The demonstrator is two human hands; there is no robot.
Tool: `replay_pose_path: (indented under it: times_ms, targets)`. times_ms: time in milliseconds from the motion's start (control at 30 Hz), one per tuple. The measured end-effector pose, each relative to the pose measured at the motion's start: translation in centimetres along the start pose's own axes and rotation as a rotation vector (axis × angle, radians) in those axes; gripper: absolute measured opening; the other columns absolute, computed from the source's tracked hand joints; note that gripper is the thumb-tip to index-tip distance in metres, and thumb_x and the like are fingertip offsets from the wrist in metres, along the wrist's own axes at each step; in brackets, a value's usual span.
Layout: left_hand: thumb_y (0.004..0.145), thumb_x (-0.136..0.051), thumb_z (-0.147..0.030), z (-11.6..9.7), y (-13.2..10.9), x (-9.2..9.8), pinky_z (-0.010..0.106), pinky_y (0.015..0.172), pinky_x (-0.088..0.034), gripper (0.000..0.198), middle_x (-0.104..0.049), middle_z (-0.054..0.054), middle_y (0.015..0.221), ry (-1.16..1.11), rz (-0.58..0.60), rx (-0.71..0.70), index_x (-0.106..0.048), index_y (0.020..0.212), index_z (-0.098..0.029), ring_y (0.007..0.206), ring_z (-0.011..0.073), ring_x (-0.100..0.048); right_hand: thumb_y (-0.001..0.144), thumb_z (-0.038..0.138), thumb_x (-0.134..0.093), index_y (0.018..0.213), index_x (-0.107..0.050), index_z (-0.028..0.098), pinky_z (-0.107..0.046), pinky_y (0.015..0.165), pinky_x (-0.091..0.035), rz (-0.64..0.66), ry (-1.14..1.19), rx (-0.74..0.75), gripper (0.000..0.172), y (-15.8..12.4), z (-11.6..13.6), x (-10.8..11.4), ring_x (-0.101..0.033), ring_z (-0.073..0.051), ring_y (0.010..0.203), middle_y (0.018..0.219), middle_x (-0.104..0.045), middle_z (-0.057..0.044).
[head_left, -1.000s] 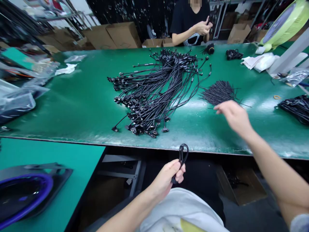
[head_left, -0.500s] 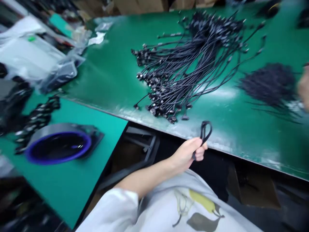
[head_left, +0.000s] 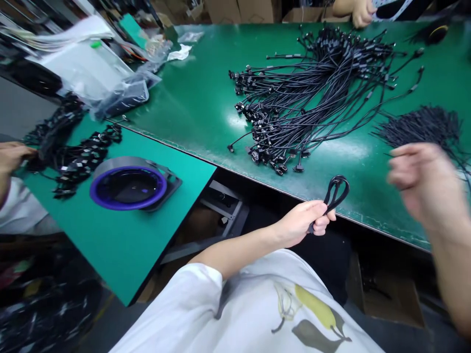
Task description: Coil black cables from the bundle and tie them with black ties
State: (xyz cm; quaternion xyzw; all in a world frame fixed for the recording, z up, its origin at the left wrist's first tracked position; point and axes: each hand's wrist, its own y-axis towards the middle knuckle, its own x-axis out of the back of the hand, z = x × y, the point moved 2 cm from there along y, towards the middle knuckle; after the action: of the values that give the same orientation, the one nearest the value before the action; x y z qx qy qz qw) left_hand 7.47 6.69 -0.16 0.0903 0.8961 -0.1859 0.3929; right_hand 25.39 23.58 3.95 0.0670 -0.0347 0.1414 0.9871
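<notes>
A black cable (head_left: pixel 337 189), folded into a small loop, is pinched in my left hand (head_left: pixel 303 220) just off the front edge of the green table. My right hand (head_left: pixel 423 171) is smeared by motion in front of a pile of thin black ties (head_left: pixel 423 127). Its fingers are curled together, and whatever they may hold does not show. Beyond my left hand, many loose black cables (head_left: pixel 316 93) with plugs at their ends lie spread over the table.
On the lower green table (head_left: pixel 147 245) at left stands a purple-rimmed round device (head_left: pixel 128 189) beside bundled black cables (head_left: pixel 83 159). A co-worker's hand (head_left: pixel 14 154) touches those bundles. Another person's hand (head_left: pixel 362 12) rests at the far edge. Plastic-bagged items (head_left: pixel 125 98) lie upper left.
My right hand has come in from the right edge, leftward and down past the tie pile. My left hand still grips the looped cable. The whole view has shifted, showing two other people's hands.
</notes>
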Motion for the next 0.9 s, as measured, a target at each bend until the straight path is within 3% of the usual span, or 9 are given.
replay_pose_path:
  times_ms: [100,167,300,433,500,567,633,800,900]
  targets:
    - [0.081,-0.069,-0.050,0.4,-0.4,-0.7,0.020,0.050,-0.025,0.040,-0.034,-0.006,0.060,-0.053,0.083,0.127,-0.061,0.083,-0.010,0.051,0.0048,-0.029,0.079,0.050,-0.070,0.097,-0.065,0.019,-0.023,0.047,-0.038,0.324,0.161,-0.154,0.036,-5.3,-0.4,-6.0,-0.046,-0.009,0.056,0.082,-0.057,-0.006]
    - [0.083,-0.066,-0.050,0.6,-0.9,-1.1,0.020,0.050,-0.026,0.041,-0.033,-0.005,0.062,-0.126,0.135,0.184,-0.063,0.088,-0.009,0.052,0.0055,-0.029,0.083,0.049,-0.068,0.083,-0.060,0.020,-0.022,0.043,-0.036,0.329,0.246,-0.145,0.030,-7.6,0.0,-8.4,-0.045,-0.009,0.050,0.073,-0.054,-0.002]
    - [0.087,-0.060,-0.045,0.4,-1.9,-1.9,0.021,0.050,-0.028,0.039,-0.034,-0.003,0.065,-0.290,0.256,0.291,-0.066,0.095,-0.007,0.054,0.0074,-0.031,0.088,0.056,-0.061,0.073,-0.048,0.020,-0.021,0.033,-0.019,0.326,0.486,-0.093,0.041,-8.9,1.8,-9.9,-0.028,-0.003,0.032,0.059,-0.042,0.005]
    - [0.081,-0.067,-0.038,0.6,-2.3,-2.1,0.023,0.056,-0.035,0.031,-0.037,-0.002,0.067,-0.324,0.308,0.355,-0.065,0.092,-0.009,0.058,0.0089,-0.037,0.087,0.062,-0.059,0.069,-0.043,0.020,-0.023,0.039,-0.024,0.412,0.516,-0.116,0.049,-8.3,1.8,-9.9,-0.029,-0.005,0.037,0.055,-0.037,0.005]
    - [0.080,-0.070,-0.038,0.8,-1.9,-1.6,0.024,0.060,-0.038,0.030,-0.039,-0.002,0.068,-0.280,0.233,0.238,-0.063,0.088,-0.010,0.060,0.0091,-0.040,0.090,0.062,-0.054,0.076,-0.048,0.021,-0.025,0.046,-0.032,0.336,0.284,-0.075,0.043,-7.9,0.9,-9.3,-0.039,-0.008,0.047,0.062,-0.045,0.002]
    - [0.083,-0.069,-0.039,0.7,-1.1,-0.6,0.024,0.065,-0.040,0.028,-0.041,-0.002,0.069,-0.224,0.040,0.020,-0.061,0.088,-0.012,0.063,0.0089,-0.042,0.090,0.053,-0.059,0.096,-0.056,0.023,-0.027,0.054,-0.037,0.136,-0.028,0.012,0.031,-7.9,-0.1,-8.5,-0.045,-0.010,0.058,0.086,-0.056,-0.003]
    - [0.087,-0.064,-0.038,0.2,-0.5,0.6,0.024,0.069,-0.041,0.026,-0.044,-0.002,0.071,-0.188,-0.188,-0.189,-0.060,0.090,-0.013,0.066,0.0086,-0.044,0.083,0.042,-0.071,0.113,-0.055,0.025,-0.028,0.058,-0.039,-0.022,-0.284,0.137,0.038,-8.8,-0.9,-8.0,-0.045,-0.009,0.061,0.104,-0.057,-0.005]
    - [0.092,-0.056,-0.036,-0.6,0.2,2.0,0.019,0.064,-0.039,0.021,-0.050,-0.001,0.077,-0.168,-0.366,-0.256,-0.058,0.093,-0.015,0.068,0.0074,-0.047,0.091,0.031,-0.063,0.122,-0.057,0.023,-0.029,0.065,-0.042,0.237,-0.861,0.659,0.033,-12.2,-2.8,-10.2,-0.058,-0.018,0.079,0.096,-0.063,-0.007]
    - [0.092,-0.054,-0.036,-0.4,0.1,1.9,0.017,0.056,-0.036,0.021,-0.052,0.000,0.080,-0.133,-0.413,-0.249,-0.058,0.093,-0.015,0.068,0.0073,-0.048,0.096,0.030,-0.054,0.124,-0.055,0.019,-0.031,0.062,-0.040,0.226,-1.024,0.729,0.030,-12.7,-3.6,-11.5,-0.057,-0.019,0.071,0.081,-0.062,-0.005]
